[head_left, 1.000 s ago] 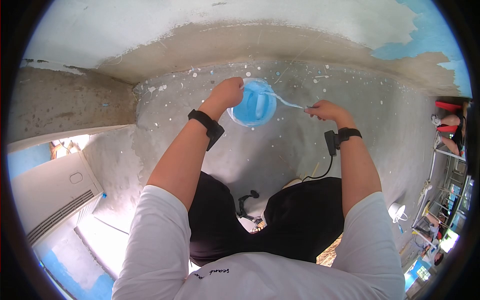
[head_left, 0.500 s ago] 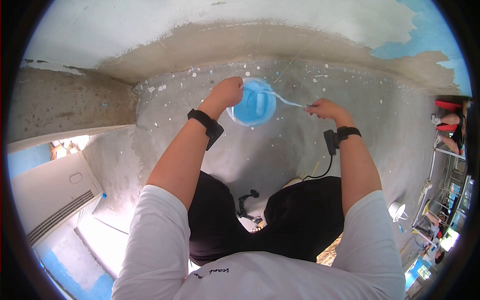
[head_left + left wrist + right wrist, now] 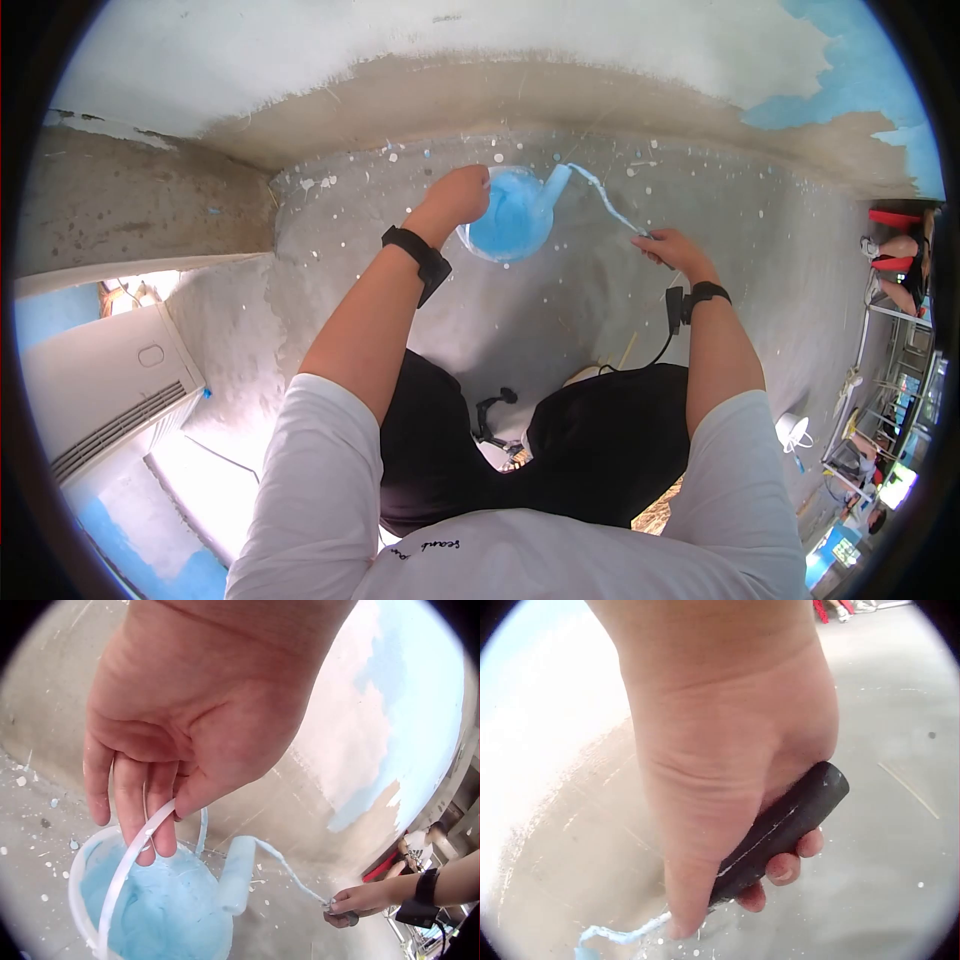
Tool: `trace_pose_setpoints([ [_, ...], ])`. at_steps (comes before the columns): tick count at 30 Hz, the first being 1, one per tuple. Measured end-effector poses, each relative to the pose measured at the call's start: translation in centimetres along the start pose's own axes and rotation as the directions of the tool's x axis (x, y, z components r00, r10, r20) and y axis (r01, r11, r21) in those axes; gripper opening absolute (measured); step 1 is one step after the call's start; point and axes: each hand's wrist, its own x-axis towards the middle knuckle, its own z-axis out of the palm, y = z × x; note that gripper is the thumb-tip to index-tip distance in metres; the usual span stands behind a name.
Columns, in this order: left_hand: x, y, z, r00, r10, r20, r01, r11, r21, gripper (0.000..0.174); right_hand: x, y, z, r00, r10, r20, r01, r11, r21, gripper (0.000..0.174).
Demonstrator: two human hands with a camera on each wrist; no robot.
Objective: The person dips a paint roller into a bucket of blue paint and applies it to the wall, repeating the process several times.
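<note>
My left hand holds up the pale bail handle of a bucket, its thumb and fingers about the strip. Light blue paint lies inside and smears the walls. To the right, my right hand grips a paint roller by its black handle, fingers wrapped around it. The roller's blue-coated sleeve leans at the bucket's right rim, its upper end outside. A paint-caked bent rod runs from the sleeve to my right hand.
Grey floor with paint spots spreads around the bucket. Behind it stands a wall, partly painted. A white air conditioner is at left. A white lamp-like object and people sit far right.
The roller sleeve has come up from inside the bucket to its right rim and tilted outward. My right hand has moved right and closer to me; the left still holds the bail.
</note>
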Motion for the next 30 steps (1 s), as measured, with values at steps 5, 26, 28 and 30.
trace_pose_setpoints([
  [5,0.7,-1.1,1.3,0.994,0.074,-0.085,-0.069,0.996,0.063,0.018,0.3,1.4,0.3,0.99,-0.03,-0.141,0.067,0.96,0.271,0.038],
  [26,0.6,-1.6,1.3,0.999,-0.025,0.026,0.027,0.998,-0.051,0.017,-4.3,-7.3,-10.6,0.564,0.005,-0.825,0.791,0.281,0.543,0.042],
  [28,0.5,-1.5,1.5,1.0,-0.028,0.011,0.029,0.999,-0.045,0.017,-4.9,-6.6,-12.3,0.561,-0.039,-0.827,0.775,0.377,0.508,0.045],
  [30,0.4,-1.5,1.3,1.0,-0.023,0.018,0.024,0.998,-0.051,0.018,-5.8,-6.1,-14.0,0.54,-0.049,-0.84,0.786,0.385,0.483,0.045],
])
